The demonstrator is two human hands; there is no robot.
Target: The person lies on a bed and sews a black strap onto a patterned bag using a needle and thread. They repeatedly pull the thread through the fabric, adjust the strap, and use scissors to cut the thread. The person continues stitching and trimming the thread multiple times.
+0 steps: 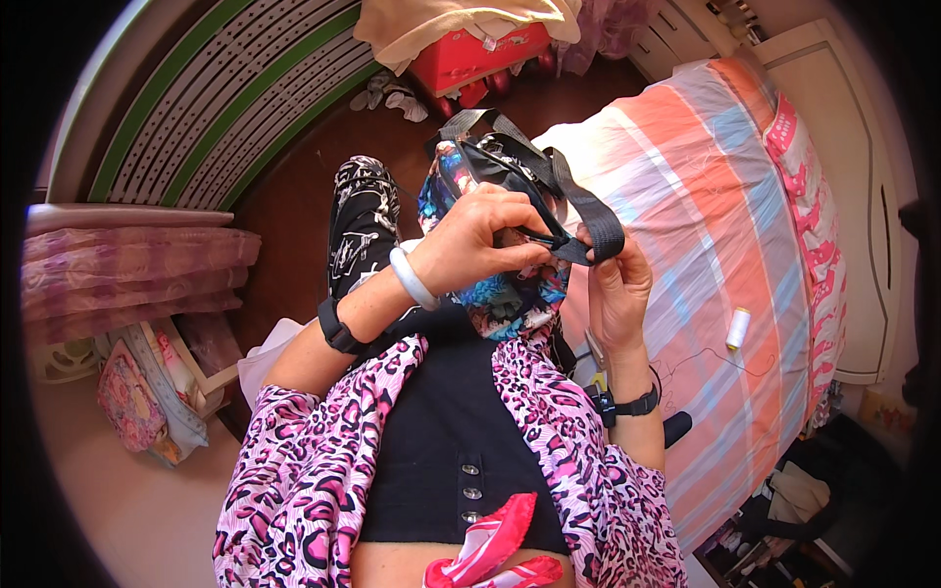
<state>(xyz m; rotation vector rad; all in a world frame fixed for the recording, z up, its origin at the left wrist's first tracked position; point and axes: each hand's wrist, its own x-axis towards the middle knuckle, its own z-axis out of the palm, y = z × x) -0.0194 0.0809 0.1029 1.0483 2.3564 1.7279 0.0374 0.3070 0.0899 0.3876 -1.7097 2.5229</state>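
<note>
A floral fabric bag [507, 301] with black trim rests on my lap, its zipped top toward me. My left hand [481, 235] reaches across it and pinches the black edge near the base of the strap between thumb and fingers. At the bag's right side, my right hand [623, 287] grips the black webbing strap [584, 202], which loops up and over the fingers. Both hands are close together, almost meeting at the strap's end. Whether a needle is between the fingers cannot be seen.
To my right is a bed with a plaid sheet [684, 220]. A spool of white thread [738, 328] lies on it, near a loose dark thread [735, 360] and a black cylindrical object [678, 428]. A red box [481, 59] stands ahead, partly under a beige cloth [441, 26].
</note>
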